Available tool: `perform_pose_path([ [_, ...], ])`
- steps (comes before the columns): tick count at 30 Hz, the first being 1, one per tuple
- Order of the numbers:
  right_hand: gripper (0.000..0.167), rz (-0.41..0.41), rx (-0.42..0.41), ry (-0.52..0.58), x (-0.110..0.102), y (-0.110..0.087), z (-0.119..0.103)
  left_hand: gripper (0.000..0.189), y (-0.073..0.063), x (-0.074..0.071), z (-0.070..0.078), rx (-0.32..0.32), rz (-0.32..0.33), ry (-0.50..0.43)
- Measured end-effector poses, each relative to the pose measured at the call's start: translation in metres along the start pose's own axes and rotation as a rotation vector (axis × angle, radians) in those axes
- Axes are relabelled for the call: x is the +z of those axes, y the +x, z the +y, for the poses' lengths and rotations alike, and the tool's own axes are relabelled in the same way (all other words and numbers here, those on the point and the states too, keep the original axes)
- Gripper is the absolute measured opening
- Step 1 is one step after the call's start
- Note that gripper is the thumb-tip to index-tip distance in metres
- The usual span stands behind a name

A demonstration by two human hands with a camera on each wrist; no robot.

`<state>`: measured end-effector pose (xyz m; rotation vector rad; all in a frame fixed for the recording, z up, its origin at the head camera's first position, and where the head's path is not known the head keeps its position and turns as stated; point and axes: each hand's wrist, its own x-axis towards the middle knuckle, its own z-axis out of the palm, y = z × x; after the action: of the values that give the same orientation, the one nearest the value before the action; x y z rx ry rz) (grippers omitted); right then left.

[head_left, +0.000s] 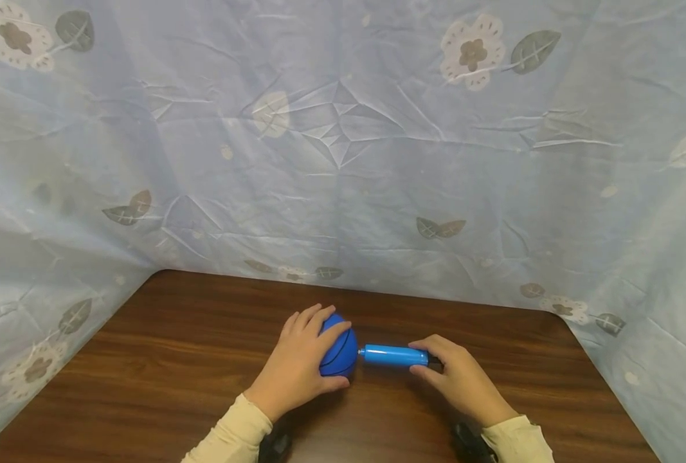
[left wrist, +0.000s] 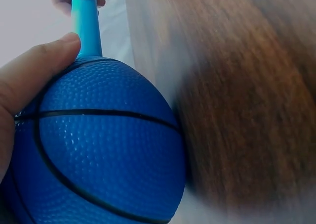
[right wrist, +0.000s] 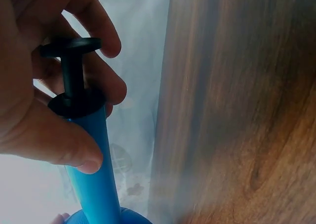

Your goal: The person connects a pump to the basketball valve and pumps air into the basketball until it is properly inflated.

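My left hand (head_left: 296, 373) grips a blue ball (head_left: 339, 350) with black seam lines, thumb and fingers spread around its left side. The ball's pebbled surface fills much of the left wrist view. To its right, a light blue hand pump (head_left: 393, 355) lies level, its thin tip meeting the ball's right side; how deep the tip sits cannot be told. My right hand (head_left: 461, 376) pinches the pump's far end between thumb and fingers. In the right wrist view, the black plunger handle (right wrist: 71, 47) stands a short way out of the barrel, close to the palm.
Beneath everything is a dark brown wooden table (head_left: 204, 347) with rounded far corners. A pale blue floral cloth (head_left: 337, 193) hangs in creases behind it and along both sides.
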<state>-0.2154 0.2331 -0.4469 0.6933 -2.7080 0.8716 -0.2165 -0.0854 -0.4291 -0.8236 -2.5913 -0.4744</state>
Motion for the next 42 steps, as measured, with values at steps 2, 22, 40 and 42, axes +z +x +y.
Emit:
perform_pose_path([
  [2,0.038,0.003,0.001,0.013,-0.001,0.001,0.001,0.090,0.001,-0.001,-0.001,0.001,0.008,0.000],
  [22,0.040,0.072,-0.067,-0.030,-0.005,0.002,0.007,0.083,0.003,0.002,-0.010,-0.031,0.016,-0.045],
  [40,0.038,0.051,-0.063,-0.003,-0.015,0.000,0.009,0.075,0.001,0.000,-0.007,-0.035,0.026,-0.100],
  [42,0.038,0.047,-0.065,-0.008,-0.016,0.000,0.009,0.074,0.000,0.001,-0.007,-0.044,0.034,-0.098],
])
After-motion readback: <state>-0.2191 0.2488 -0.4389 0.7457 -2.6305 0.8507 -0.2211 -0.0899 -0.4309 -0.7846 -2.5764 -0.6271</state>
